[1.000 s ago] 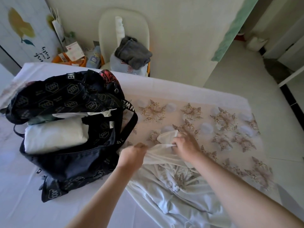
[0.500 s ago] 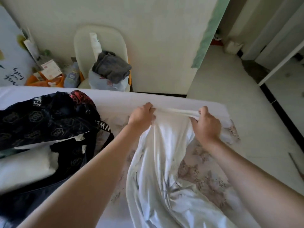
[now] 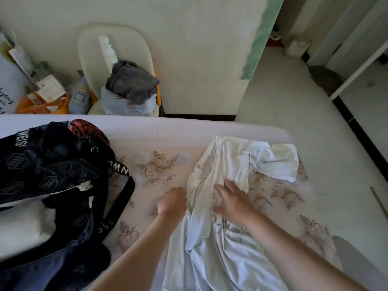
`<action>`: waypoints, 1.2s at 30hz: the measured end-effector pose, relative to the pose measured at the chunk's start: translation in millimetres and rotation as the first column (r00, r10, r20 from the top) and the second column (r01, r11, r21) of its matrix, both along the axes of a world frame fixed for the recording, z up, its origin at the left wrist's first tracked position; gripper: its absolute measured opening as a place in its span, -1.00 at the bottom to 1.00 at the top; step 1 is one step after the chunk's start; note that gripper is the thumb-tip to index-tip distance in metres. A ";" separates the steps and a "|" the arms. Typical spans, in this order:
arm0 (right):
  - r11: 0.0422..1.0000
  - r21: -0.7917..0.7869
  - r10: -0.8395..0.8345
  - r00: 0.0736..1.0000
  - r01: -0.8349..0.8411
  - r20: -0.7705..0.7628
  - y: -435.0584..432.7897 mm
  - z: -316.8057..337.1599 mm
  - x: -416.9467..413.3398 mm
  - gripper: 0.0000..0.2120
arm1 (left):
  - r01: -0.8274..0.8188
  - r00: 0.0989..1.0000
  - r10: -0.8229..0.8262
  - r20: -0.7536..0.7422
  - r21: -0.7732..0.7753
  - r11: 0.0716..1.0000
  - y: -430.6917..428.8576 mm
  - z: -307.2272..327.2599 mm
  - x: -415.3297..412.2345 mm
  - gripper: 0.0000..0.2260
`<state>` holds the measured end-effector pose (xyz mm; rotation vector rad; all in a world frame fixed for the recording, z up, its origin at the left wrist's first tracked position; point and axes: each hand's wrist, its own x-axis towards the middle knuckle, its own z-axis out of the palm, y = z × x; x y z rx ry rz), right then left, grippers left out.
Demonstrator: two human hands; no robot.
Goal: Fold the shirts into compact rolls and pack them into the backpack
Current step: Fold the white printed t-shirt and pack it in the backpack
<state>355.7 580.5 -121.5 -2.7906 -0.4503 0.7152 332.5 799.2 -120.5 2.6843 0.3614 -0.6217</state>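
White shirt (image 3: 228, 164) lies rumpled on the bed (image 3: 159, 131). Your right hand (image 3: 233, 198) presses it, fingers straight; your left hand (image 3: 173, 201) is too blurred to tell.

Backpack (image 3: 52, 175) lies left of shirt (image 3: 226, 164) on bed (image 3: 159, 131).

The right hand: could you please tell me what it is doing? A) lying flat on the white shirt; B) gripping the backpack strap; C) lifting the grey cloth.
A: the right hand lies flat with fingers spread on the white shirt, well clear of the backpack.
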 end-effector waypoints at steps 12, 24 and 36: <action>0.947 0.101 -0.312 0.948 0.306 0.055 -6.1 6.3 -5.1 -0.29 | -0.442 0.717 0.622 0.313 -0.485 0.754 75.7 60.6 85.2 -0.67; 0.864 -0.073 -0.500 0.866 0.498 -0.015 -12.2 7.6 -90.9 -0.70 | 0.532 0.804 -0.489 0.338 -0.041 0.846 1.5 -28.5 -81.6 -0.70; 0.797 0.356 -0.426 0.872 0.487 -0.239 21.6 23.4 -85.2 -0.76 | 0.224 0.838 -0.153 0.524 -0.075 0.972 29.2 20.6 -67.8 -0.83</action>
